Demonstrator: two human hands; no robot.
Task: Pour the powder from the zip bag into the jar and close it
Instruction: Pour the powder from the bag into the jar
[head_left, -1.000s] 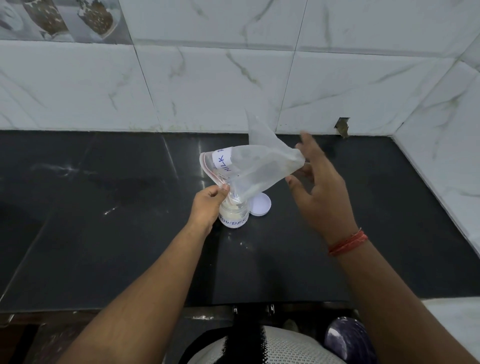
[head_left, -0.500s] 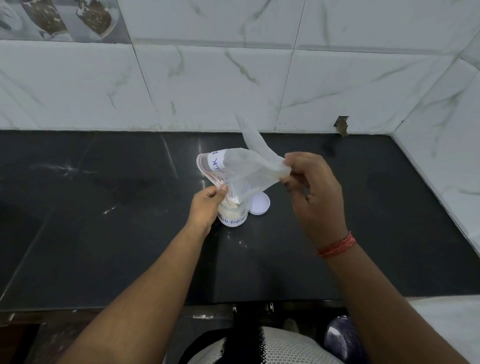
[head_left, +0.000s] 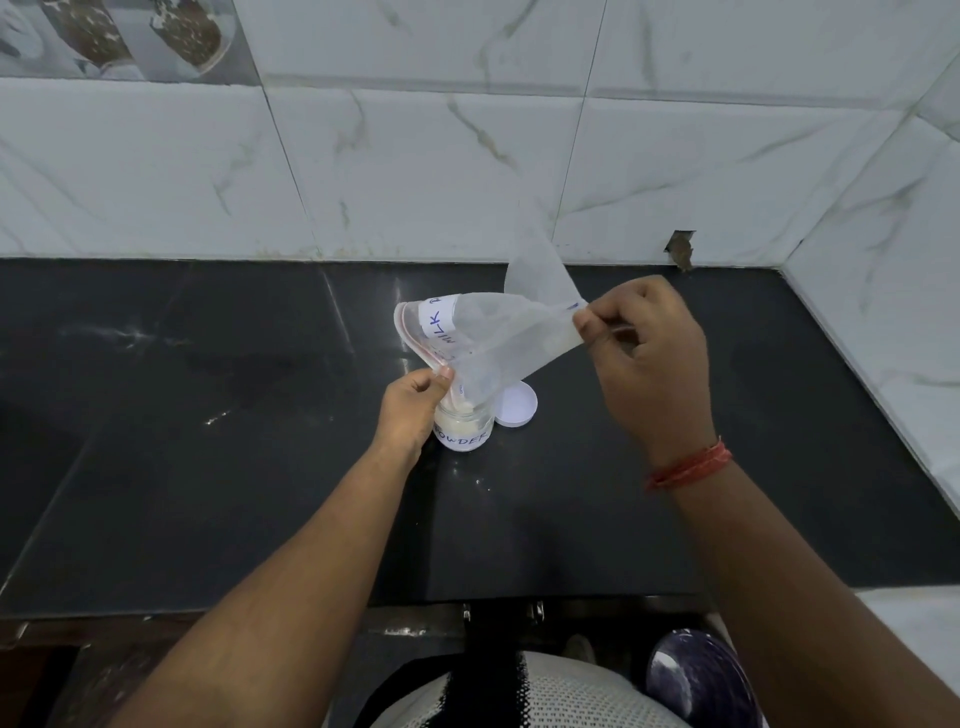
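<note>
A clear zip bag (head_left: 498, 338) with a white handwritten label hangs tipped, its red-striped mouth down over a small glass jar (head_left: 464, 428). The jar stands on the black counter (head_left: 208, 441), holds pale powder and bears a label. My left hand (head_left: 413, 410) pinches the bag's mouth edge just above the jar. My right hand (head_left: 647, 358) pinches the bag's raised bottom edge, higher and to the right. The bag looks nearly empty. A white round lid (head_left: 515, 405) lies flat just right of the jar.
White marble-tiled walls (head_left: 467, 156) close the counter at the back and right. A chipped hole (head_left: 681, 250) marks the back wall near the corner. Below the counter's front edge sits a dark purple round object (head_left: 696, 680).
My right hand went from open fingers beside the bag to a pinch on its bottom edge, and now holds it slightly higher and further right. The left hand and jar stayed put.
</note>
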